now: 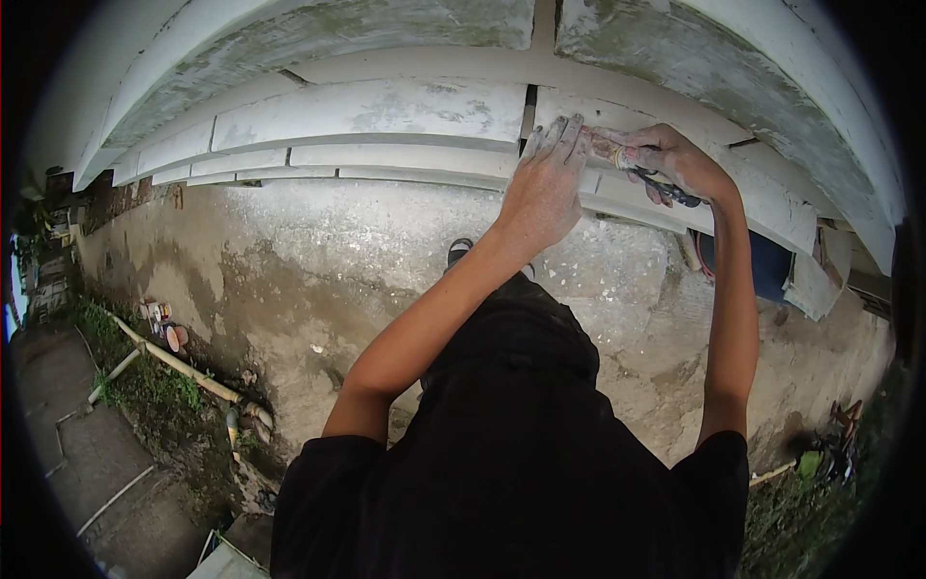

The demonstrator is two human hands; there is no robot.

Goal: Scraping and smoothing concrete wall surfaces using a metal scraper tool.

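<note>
My left hand [546,193], coated in pale dust, rests with fingers stretched forward and close together on the white ledge [367,108], beside a dark vertical gap. Its fingertips meet the rusty-looking end of a hand tool [680,193] with a black handle. My right hand [680,159], also dusty, is closed around that tool at the ledge, just right of my left hand. The exact shape of the tool's working end is partly hidden by my fingers.
Mottled white beams [675,58] arch above the stepped ledges. My shoe [458,253] stands on worn concrete [241,280]. Along the lower left run pale pipes [183,365] among weeds, near small containers [159,318]. A dark blue object [752,265] sits under the ledge at right.
</note>
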